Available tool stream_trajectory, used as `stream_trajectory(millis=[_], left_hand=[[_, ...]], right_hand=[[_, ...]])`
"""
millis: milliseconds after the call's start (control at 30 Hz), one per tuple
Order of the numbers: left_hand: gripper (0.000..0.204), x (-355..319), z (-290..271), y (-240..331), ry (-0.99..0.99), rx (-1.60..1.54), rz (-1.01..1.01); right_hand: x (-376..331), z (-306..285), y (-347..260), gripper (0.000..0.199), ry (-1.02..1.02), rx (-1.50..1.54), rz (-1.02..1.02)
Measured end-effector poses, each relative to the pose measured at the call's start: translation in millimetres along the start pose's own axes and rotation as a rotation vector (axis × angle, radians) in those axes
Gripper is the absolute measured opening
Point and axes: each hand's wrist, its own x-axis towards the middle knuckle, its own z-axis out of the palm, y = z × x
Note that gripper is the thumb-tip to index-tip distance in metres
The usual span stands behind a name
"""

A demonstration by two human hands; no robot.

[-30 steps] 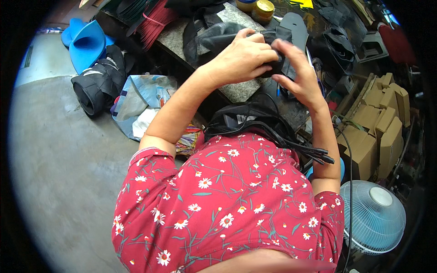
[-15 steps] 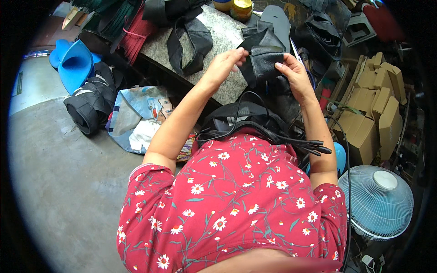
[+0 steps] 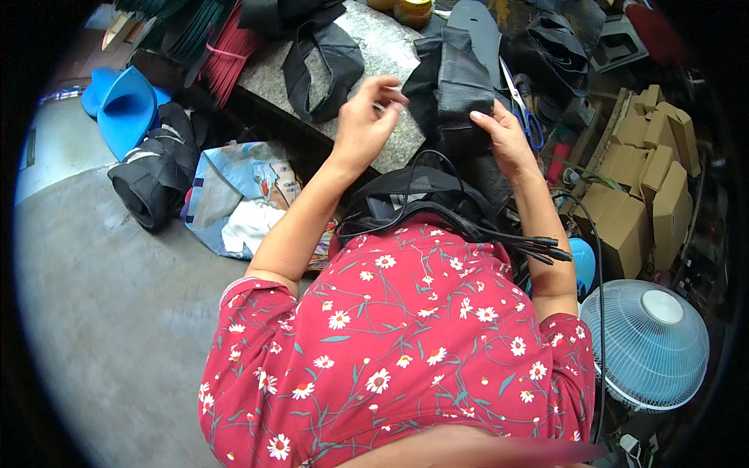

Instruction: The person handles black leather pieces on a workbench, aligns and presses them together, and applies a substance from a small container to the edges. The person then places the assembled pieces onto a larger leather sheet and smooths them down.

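Note:
A black leather-like piece (image 3: 452,86) lies folded on the grey stone worktop (image 3: 390,47) in front of me. My right hand (image 3: 503,136) presses on its lower right part and holds it. My left hand (image 3: 367,117) hovers just left of the piece with fingers loosely curled, touching nothing that I can see. A black strap piece (image 3: 320,66) lies on the worktop to the left. More black material with thin black cords (image 3: 437,203) sits in my lap against my red flowered shirt.
Blue-handled scissors (image 3: 527,117) lie right of the piece. Cardboard boxes (image 3: 647,171) stack at the right, a pale blue fan (image 3: 644,347) stands lower right. On the floor at left are a black rolled bundle (image 3: 152,175), a blue scoop (image 3: 129,105) and a plastic bag (image 3: 234,203).
My left hand has let go of the black piece and drawn back to the left. The right hand stays on it. The view has shifted slightly.

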Motion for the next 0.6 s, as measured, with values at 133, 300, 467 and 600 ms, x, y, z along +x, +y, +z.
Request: stream_trajectory(millis=[133, 300, 467, 600], left_hand=[[0.032, -14.6, -40.8, -11.5, 0.483, 0.632, 0.336], [0.055, -18.9, -69.5, -39.6, 0.398, 0.877, 0.227], [0.022, 6.4, -66.3, -25.1, 0.038, 0.721, 0.49], [0.034, 38.8, -45.0, 12.0, -0.399, 0.256, 0.513]], right_hand=[[2.0, -3.8, 0.3, 0.043, 0.065, 0.083, 0.002], [6.1, 0.2, -13.4, 0.041, 0.046, 0.216, -0.106], [4.6, 14.3, -40.6, 0.041, -0.196, 0.079, -0.249], [0.1, 31.7, -58.7, 0.044, -0.411, -0.265, -0.19]])
